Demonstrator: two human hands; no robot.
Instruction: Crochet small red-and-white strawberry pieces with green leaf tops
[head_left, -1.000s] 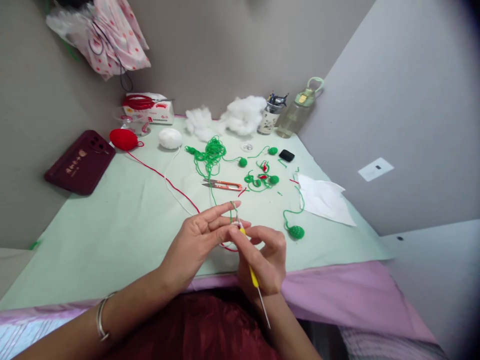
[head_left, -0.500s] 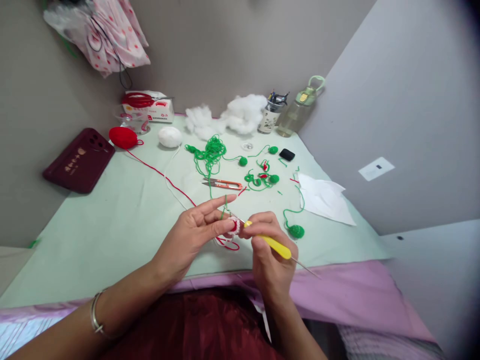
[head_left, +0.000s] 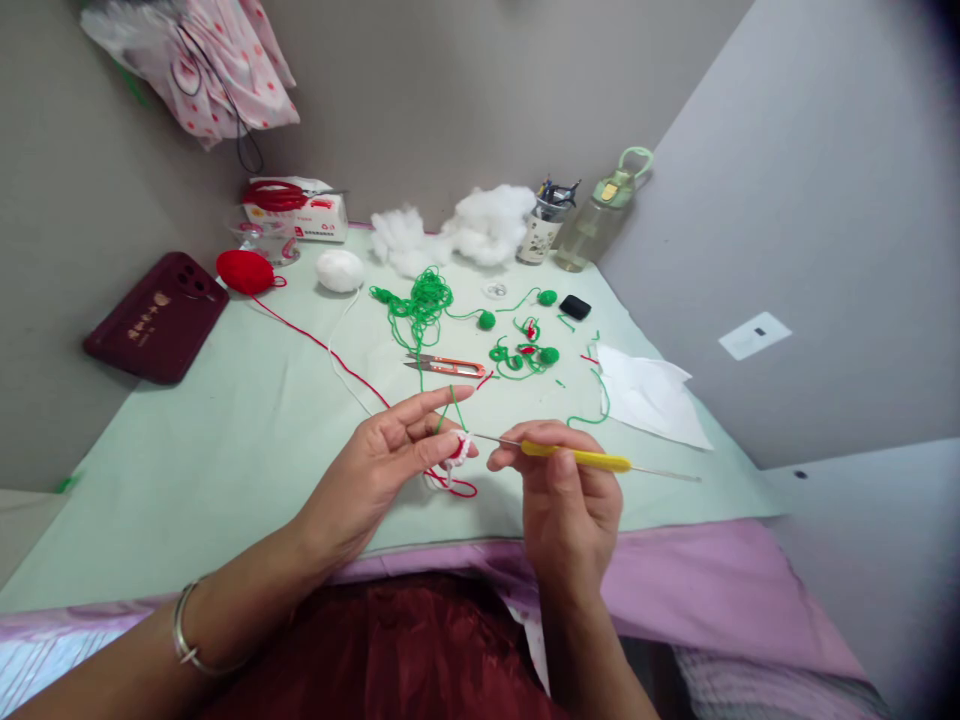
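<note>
Between thumb and fingers, my left hand (head_left: 382,455) pinches a small crocheted piece (head_left: 459,450), red in the middle with a white edge. Green yarn (head_left: 454,405) runs over its raised index finger down to the piece. My right hand (head_left: 570,500) grips a crochet hook (head_left: 577,457) by its yellow handle. The hook's thin metal tip reaches the piece's upper edge, where the green yarn meets it. Loose red yarn (head_left: 461,490) and white strands hang below the piece. Beyond my fingers lie orange thread snips (head_left: 446,367).
A green yarn tangle (head_left: 427,295), a red yarn ball (head_left: 246,272), a white yarn ball (head_left: 340,271) and stuffing (head_left: 491,225) lie farther back. Small green crocheted pieces (head_left: 550,356) sit right of centre. A phone (head_left: 157,320) is at left, a bottle (head_left: 596,220) at back right.
My right hand has moved right and turned the hook nearer to level, its tip drawn outward at the piece's edge. The piece has tilted slightly in my left hand.
</note>
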